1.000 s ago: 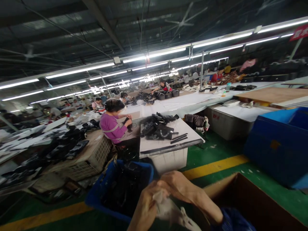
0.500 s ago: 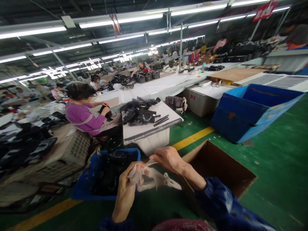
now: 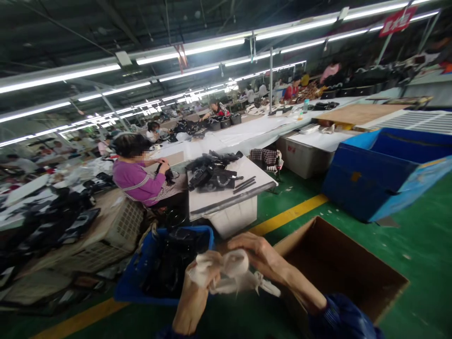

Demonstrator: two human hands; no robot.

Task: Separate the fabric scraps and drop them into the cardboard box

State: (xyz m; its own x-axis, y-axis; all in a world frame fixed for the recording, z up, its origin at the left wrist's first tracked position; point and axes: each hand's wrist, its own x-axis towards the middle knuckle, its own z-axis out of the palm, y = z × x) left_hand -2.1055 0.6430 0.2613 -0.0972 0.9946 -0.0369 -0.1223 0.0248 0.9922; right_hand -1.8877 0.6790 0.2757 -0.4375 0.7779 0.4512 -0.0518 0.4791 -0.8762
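A thin, whitish piece of cloth is bunched between my two hands, with a knotted end hanging on the right. My left hand is closed on its left part, fingers wrapped in the fabric. At its upper right is my right hand, bent over the cloth with its fingertips partly hidden and blurred. Below and behind my left hand stands a blue basket holding black items. An open cardboard box lies beside my right forearm.
A person in purple sits at the left, handling a black item. Ahead is a table with black pieces on it. A large blue bin stands at the right on the green floor. Plastic crates are at the left.
The camera view has shifted, so the surroundings appear further right and slightly lower. The cloth between my hands has changed shape and now shows a rounded, bulging fold near my right fingers.
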